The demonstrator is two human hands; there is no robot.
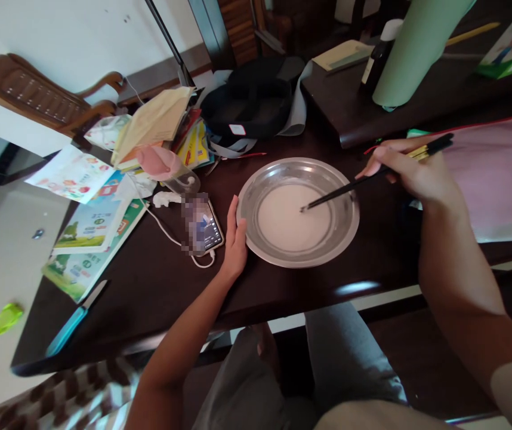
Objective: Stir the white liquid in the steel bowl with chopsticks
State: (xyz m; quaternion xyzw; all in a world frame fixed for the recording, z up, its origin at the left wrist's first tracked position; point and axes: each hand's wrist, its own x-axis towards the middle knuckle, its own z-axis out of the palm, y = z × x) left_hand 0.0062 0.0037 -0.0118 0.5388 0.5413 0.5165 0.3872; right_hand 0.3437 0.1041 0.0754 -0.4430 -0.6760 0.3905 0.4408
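Observation:
A wide metal bowl [345, 233] stands on the dark table with a milky white liquid [289, 224] in its bottom. My left hand [236, 242] grips the bowl's left rim, fingers along the outside and thumb at the edge. Above the bowl's right side, my right hand [401, 164] is closed around a pair of black chopsticks [341, 190] with gold bands near the top. The chopsticks slant down to the left, and their tips reach the liquid near its middle.
Left of the bowl lie a phone [211, 224] on a white cable, a clear bottle with a pink top [162, 164], and booklets [90, 227]. A knife with a blue handle [70, 328] rests near the front left edge. Behind are a black bag [247, 101] and a green cylinder [412, 60].

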